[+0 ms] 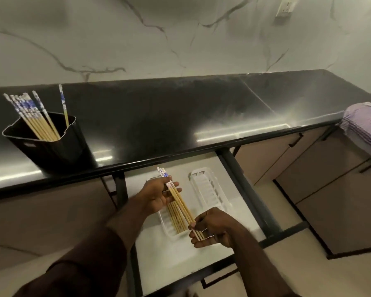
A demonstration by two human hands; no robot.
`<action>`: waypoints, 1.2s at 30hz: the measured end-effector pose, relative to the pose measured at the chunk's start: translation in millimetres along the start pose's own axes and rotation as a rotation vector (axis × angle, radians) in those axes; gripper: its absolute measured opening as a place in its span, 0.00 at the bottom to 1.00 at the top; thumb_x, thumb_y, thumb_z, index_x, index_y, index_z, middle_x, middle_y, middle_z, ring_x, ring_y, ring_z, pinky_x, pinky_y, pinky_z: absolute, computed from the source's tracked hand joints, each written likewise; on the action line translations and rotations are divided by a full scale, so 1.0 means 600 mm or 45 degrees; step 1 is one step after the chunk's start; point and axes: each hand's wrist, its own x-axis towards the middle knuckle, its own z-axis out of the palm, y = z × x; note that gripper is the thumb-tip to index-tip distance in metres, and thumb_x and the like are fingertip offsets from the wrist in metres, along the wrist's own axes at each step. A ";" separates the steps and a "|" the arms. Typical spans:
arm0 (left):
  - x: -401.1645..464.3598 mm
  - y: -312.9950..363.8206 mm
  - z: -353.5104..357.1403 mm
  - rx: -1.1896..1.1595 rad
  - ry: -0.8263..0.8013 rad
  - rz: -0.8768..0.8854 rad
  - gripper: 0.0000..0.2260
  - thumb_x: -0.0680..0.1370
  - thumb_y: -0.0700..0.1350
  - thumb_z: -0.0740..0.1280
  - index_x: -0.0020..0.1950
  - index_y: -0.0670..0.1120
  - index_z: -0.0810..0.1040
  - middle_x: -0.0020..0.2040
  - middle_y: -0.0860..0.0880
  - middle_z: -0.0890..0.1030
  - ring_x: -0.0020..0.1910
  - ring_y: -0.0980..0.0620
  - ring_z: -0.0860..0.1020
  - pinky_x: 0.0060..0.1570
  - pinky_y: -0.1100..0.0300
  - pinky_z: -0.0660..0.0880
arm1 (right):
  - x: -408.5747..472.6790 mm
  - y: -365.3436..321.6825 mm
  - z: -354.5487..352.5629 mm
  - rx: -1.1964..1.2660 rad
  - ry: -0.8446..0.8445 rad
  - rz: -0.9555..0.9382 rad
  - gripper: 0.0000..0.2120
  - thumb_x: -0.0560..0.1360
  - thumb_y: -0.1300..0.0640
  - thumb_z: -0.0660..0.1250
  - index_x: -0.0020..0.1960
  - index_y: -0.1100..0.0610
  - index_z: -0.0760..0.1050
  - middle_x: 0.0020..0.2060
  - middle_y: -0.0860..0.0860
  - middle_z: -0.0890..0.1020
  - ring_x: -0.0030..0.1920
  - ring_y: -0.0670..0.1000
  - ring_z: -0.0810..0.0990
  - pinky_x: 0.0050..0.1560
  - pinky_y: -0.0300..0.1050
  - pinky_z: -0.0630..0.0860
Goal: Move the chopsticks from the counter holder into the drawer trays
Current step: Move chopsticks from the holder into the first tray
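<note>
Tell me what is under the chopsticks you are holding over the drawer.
Under the held chopsticks lies the left white tray, with several bamboo chopsticks already in it. The left hand covers the tray's far end, so what lies there cannot be seen.

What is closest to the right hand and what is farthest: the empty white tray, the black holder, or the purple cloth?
Counting out from the right hand in the head view:
1. Empty white tray, just beyond it in the drawer, nearest.
2. Purple cloth, off to the right at the counter's end.
3. Black holder, on the counter to the far left, farthest.
</note>
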 end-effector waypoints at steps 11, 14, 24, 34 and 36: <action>0.085 -0.074 0.017 -0.099 0.217 -0.117 0.12 0.81 0.39 0.60 0.62 0.34 0.74 0.46 0.37 0.76 0.44 0.42 0.77 0.61 0.44 0.75 | 0.144 0.003 -0.018 -0.187 -0.001 0.169 0.07 0.77 0.66 0.65 0.49 0.69 0.80 0.37 0.60 0.83 0.35 0.55 0.82 0.40 0.49 0.84; 0.098 -0.088 0.012 -0.119 0.248 -0.122 0.10 0.81 0.38 0.61 0.60 0.37 0.74 0.51 0.36 0.75 0.50 0.40 0.76 0.54 0.45 0.77 | 0.184 0.009 0.004 -0.210 0.065 0.159 0.07 0.77 0.66 0.65 0.48 0.70 0.80 0.35 0.60 0.82 0.32 0.55 0.82 0.39 0.50 0.84; 0.137 -0.089 -0.011 -0.104 0.281 -0.085 0.08 0.81 0.38 0.60 0.51 0.40 0.78 0.53 0.35 0.80 0.49 0.41 0.79 0.52 0.47 0.78 | 0.252 0.005 0.053 -0.232 0.226 0.114 0.10 0.73 0.64 0.72 0.53 0.65 0.76 0.38 0.59 0.83 0.31 0.53 0.84 0.30 0.49 0.82; 0.170 -0.101 -0.025 0.003 0.249 -0.164 0.12 0.82 0.38 0.58 0.64 0.40 0.75 0.56 0.40 0.81 0.56 0.43 0.79 0.54 0.50 0.76 | 0.280 0.016 0.085 -0.314 0.268 0.075 0.12 0.73 0.62 0.70 0.56 0.63 0.76 0.38 0.56 0.83 0.33 0.53 0.85 0.33 0.49 0.84; 0.175 -0.107 -0.027 0.043 0.253 -0.179 0.13 0.82 0.38 0.58 0.65 0.41 0.74 0.58 0.40 0.80 0.58 0.43 0.78 0.56 0.50 0.74 | 0.283 0.021 0.090 -0.328 0.271 0.061 0.11 0.74 0.63 0.69 0.55 0.63 0.77 0.39 0.57 0.84 0.35 0.54 0.85 0.36 0.52 0.84</action>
